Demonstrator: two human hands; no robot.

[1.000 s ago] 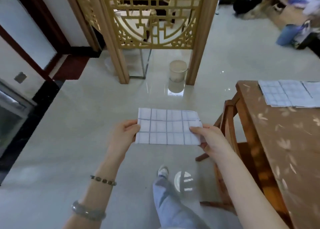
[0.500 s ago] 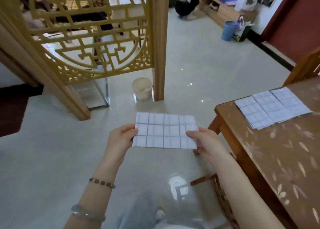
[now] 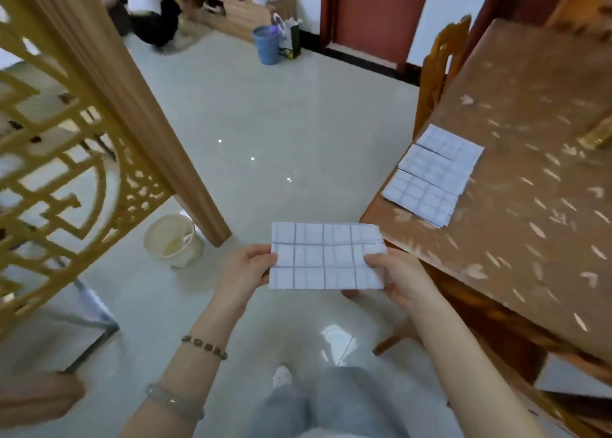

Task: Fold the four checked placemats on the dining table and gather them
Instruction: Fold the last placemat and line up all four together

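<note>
A folded checked placemat [image 3: 326, 255], pale with grey grid lines, hangs in the air over the floor, just left of the dining table's near corner. My left hand [image 3: 246, 270] pinches its left edge and my right hand [image 3: 395, 272] pinches its right edge. On the brown dining table [image 3: 536, 212], near its left edge, lie three more folded checked placemats [image 3: 433, 169] side by side, slightly overlapping, a short way beyond and to the right of my hands.
A gold lattice screen with a wooden post [image 3: 139, 116] stands at left, a small white bin [image 3: 174, 240] at its foot. A wooden chair [image 3: 437, 70] is tucked at the table's far side. A crouching person [image 3: 150, 10] and a blue bin [image 3: 266, 45] are far back.
My view has swung right and I have stepped toward the table; the placemats on it now sit nearer. Both hands keep the same hold on the folded placemat.
</note>
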